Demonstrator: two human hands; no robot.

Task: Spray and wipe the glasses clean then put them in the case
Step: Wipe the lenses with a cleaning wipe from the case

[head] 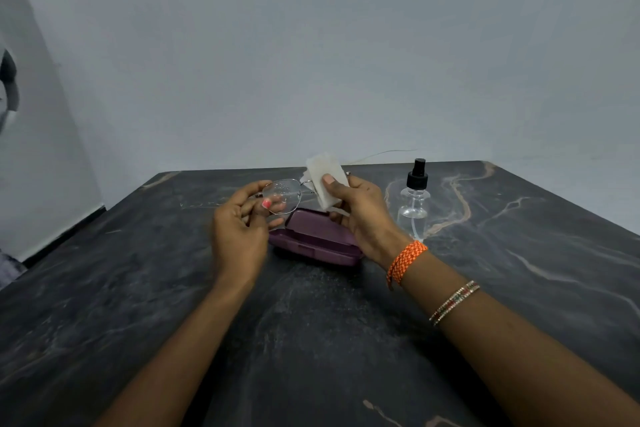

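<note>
My left hand [239,229] pinches thin metal-rimmed glasses [282,196] by the left lens, which carries droplets. My right hand [360,210] grips a folded white cloth [325,177] with the thumb on top, pressed over the right lens, which is hidden behind it. Both hands hover above a purple glasses case [317,241] lying on the dark marble table [311,322]. One temple arm sticks out to the right behind the cloth. A clear spray bottle [414,204] with a black pump top stands upright right of my right hand.
The table's far edge meets a pale wall just behind the hands. An orange woven band and beaded bangles sit on my right wrist. A dark skirting strip runs along the left wall.
</note>
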